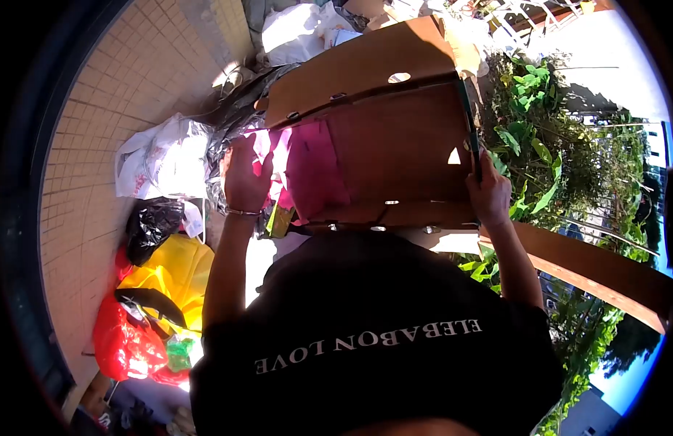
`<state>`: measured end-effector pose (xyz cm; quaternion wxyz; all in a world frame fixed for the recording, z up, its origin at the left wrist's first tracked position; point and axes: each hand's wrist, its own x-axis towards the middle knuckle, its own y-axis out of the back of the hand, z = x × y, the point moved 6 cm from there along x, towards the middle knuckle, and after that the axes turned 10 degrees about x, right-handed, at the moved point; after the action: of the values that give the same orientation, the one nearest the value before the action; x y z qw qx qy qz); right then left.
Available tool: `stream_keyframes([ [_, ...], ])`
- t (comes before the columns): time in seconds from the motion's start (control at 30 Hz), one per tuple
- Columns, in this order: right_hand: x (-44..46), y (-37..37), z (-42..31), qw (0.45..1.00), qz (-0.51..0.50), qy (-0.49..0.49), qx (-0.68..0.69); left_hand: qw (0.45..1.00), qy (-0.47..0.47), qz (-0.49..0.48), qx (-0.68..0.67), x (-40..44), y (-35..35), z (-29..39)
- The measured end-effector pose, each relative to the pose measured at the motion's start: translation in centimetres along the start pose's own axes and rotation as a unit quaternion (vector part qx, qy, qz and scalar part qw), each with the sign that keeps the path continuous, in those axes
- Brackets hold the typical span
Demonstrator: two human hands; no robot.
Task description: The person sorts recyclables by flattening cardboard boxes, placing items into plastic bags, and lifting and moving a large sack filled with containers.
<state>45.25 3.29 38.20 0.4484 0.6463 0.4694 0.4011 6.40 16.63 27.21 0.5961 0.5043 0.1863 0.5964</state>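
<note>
An open brown cardboard box (402,152) is spread out in front of my chest, its long flap (365,69) raised on the far side. My right hand (489,190) is closed around the box's right edge, with the thumb near the dark rim. At the box's left end, my left hand (246,178) is closed against a crumpled bright pink sheet (315,163). That sheet lies partly over the box's inner face. Strong sunlight and the hand itself hide part of the left fingers, and a bracelet circles that wrist.
White plastic bags (166,156) and a black bag (153,229) lie along the tiled wall (97,152). Below them are a yellow bag (180,265) and a red bag (126,341). Green plants (540,145) and a wooden beam (591,265) stand on the right.
</note>
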Motion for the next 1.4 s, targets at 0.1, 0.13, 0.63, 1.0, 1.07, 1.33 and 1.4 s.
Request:
stream_keyframes([
  [0.1,-0.2,0.3,-2.5,0.995,0.042,0.089,0.027,0.985,-0.153,0.084,-0.011,3.9,1.6,11.8],
  [0.13,-0.4,0.2,-3.1,0.994,0.038,0.1,0.035,0.978,-0.182,0.095,-0.026,4.8,1.9,13.9],
  [0.63,-0.9,-2.2,-7.6,0.986,-0.018,0.121,0.11,0.975,-0.208,-0.07,-0.023,7.5,-0.2,17.4],
  [1.0,3.1,-6.1,-12.1,0.966,-0.113,0.149,0.18,0.973,-0.213,-0.078,-0.038,3.8,-0.8,17.3],
  [1.07,3.0,-6.0,-12.2,0.956,-0.109,0.179,0.206,0.976,-0.199,-0.083,-0.031,3.7,0.1,17.5],
  [1.33,3.3,-7.1,-12.9,0.95,-0.15,0.185,0.202,0.977,-0.16,-0.131,-0.052,3.5,-0.8,16.4],
  [1.4,3.2,-7.4,-13.2,0.958,-0.145,0.172,0.179,0.974,-0.161,-0.141,-0.068,3.7,-1.0,16.4],
])
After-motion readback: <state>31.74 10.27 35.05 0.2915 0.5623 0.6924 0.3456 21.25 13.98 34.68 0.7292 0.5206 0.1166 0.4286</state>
